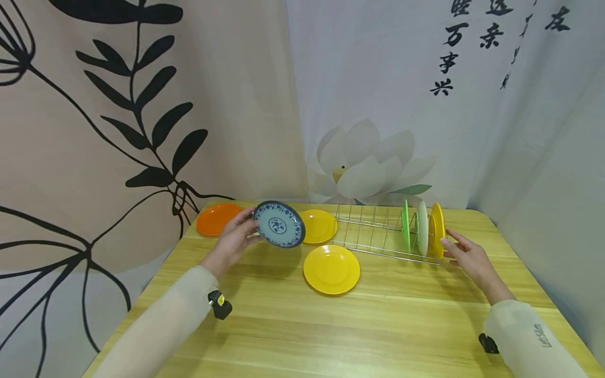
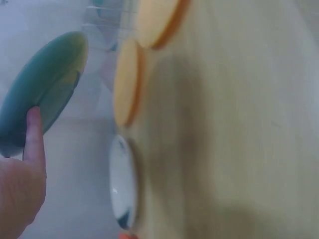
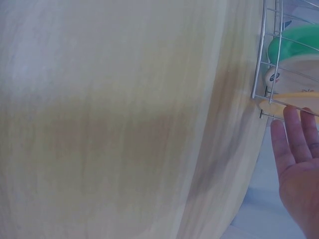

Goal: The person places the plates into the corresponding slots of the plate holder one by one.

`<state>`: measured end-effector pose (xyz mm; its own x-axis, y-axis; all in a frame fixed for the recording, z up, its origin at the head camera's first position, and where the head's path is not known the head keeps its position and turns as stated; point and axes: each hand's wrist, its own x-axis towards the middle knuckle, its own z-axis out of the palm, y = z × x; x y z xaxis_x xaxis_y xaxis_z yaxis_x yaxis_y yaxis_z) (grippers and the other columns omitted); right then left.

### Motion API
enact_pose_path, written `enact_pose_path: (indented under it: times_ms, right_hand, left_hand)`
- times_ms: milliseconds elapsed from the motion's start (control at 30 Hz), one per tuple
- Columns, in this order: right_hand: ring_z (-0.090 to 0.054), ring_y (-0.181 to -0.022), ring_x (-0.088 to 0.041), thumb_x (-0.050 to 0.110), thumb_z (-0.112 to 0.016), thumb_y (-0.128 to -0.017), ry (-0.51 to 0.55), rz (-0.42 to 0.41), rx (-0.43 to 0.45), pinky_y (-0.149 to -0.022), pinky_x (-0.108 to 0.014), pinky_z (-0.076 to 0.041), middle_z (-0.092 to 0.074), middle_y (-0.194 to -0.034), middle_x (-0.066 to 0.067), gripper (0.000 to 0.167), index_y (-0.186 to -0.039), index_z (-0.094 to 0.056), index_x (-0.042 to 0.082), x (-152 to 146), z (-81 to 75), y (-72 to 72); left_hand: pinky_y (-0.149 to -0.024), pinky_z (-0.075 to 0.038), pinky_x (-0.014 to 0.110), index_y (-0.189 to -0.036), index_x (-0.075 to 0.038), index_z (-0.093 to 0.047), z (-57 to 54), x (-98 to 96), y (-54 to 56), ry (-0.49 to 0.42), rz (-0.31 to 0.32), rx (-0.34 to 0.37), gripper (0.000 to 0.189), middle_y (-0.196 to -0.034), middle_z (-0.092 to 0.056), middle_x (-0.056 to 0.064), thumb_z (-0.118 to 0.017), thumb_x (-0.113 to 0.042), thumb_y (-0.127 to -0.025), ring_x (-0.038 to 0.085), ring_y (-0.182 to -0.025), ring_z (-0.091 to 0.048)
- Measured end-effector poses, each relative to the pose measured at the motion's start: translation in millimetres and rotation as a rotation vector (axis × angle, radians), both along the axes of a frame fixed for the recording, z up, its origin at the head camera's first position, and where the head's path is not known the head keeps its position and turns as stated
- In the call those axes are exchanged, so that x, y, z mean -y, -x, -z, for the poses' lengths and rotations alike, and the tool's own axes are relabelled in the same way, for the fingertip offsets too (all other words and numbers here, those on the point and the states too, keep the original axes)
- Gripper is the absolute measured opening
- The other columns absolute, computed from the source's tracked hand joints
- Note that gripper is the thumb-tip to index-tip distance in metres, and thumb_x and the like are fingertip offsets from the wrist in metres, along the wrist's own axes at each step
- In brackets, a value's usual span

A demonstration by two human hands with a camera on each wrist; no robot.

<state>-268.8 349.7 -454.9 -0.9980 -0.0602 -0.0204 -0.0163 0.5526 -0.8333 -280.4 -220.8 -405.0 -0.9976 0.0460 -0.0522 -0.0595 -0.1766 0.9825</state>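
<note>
My left hand (image 1: 235, 239) holds a blue-and-white patterned plate (image 1: 279, 224) tilted above the table, gripping its left rim. In the left wrist view the plate's green-blue underside (image 2: 47, 89) shows, one finger stretched along it. At the right end of a wire dish rack (image 1: 373, 252) a yellow plate (image 1: 438, 231) stands on edge. My right hand (image 1: 470, 258) is beside that plate, its fingertips at the outer face. The right wrist view shows the fingers (image 3: 297, 137) mostly straight near the yellow rim. A white plate (image 1: 422, 228) and a green plate (image 1: 405, 226) stand upright alongside.
Two yellow plates, one in front (image 1: 332, 269) and one behind (image 1: 319, 226), lie flat left of the rack. An orange plate (image 1: 217, 219) lies at the back left. The left wrist view also shows a white dish with blue marks (image 2: 123, 181) on the table.
</note>
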Motion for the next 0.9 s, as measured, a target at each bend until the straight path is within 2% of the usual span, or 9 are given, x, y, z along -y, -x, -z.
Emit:
enact_pose_path:
  times_ms: [167,267,467,700,900]
  right_hand:
    - [-0.056,-0.117,-0.047,0.053,-0.040,-0.103,-0.011,-0.001,-0.007,-0.087,-0.045,-0.056,-0.047,-0.138,-0.036,0.076,-0.158,-0.017,0.006,-0.6,-0.3,-0.1]
    - [-0.056,-0.117,-0.047,0.052,-0.040,-0.103,-0.009,-0.005,-0.009,-0.087,-0.045,-0.056,-0.047,-0.138,-0.036,0.076,-0.158,-0.017,0.006,-0.7,0.1,-0.1]
    - [-0.056,-0.117,-0.047,0.051,-0.040,-0.104,-0.003,-0.012,-0.021,-0.087,-0.045,-0.056,-0.047,-0.137,-0.036,0.074,-0.158,-0.017,0.006,-1.3,1.5,0.1]
    - [-0.056,-0.117,-0.047,0.051,-0.040,-0.104,-0.002,-0.011,-0.021,-0.086,-0.044,-0.056,-0.047,-0.137,-0.036,0.074,-0.158,-0.018,0.006,-3.0,3.2,1.3]
    - [-0.056,-0.117,-0.047,0.050,-0.041,-0.104,0.005,-0.009,-0.021,-0.088,-0.047,-0.056,-0.047,-0.138,-0.036,0.074,-0.158,-0.018,0.006,-2.7,3.7,1.9]
  left_hand:
    - [-0.086,-0.057,0.035,-0.149,-0.013,-0.045,-16.5,-22.8,12.8,-0.017,-0.024,-0.011,0.050,-0.125,-0.054,0.014,-0.055,-0.007,-0.101,0.020,-0.098,-0.064]
    - [-0.086,-0.057,0.037,-0.148,-0.014,-0.045,-22.8,-39.5,20.3,-0.027,-0.039,-0.004,0.051,-0.123,-0.056,0.014,-0.057,-0.006,-0.099,0.022,-0.098,-0.064]
    - [-0.089,-0.056,0.039,-0.147,-0.016,-0.047,-32.7,-74.1,32.3,-0.043,-0.039,0.003,0.051,-0.123,-0.055,0.014,-0.059,-0.006,-0.098,0.024,-0.100,-0.061]
    - [-0.082,-0.058,0.037,-0.143,-0.015,-0.052,-42.3,-110.8,45.5,-0.082,-0.026,-0.017,0.049,-0.123,-0.057,0.015,-0.060,-0.004,-0.097,0.026,-0.098,-0.061]
    - [-0.082,-0.058,0.038,-0.143,-0.017,-0.053,-50.0,-142.3,52.8,-0.064,-0.009,-0.026,0.047,-0.123,-0.058,0.014,-0.061,-0.005,-0.097,0.026,-0.097,-0.063]
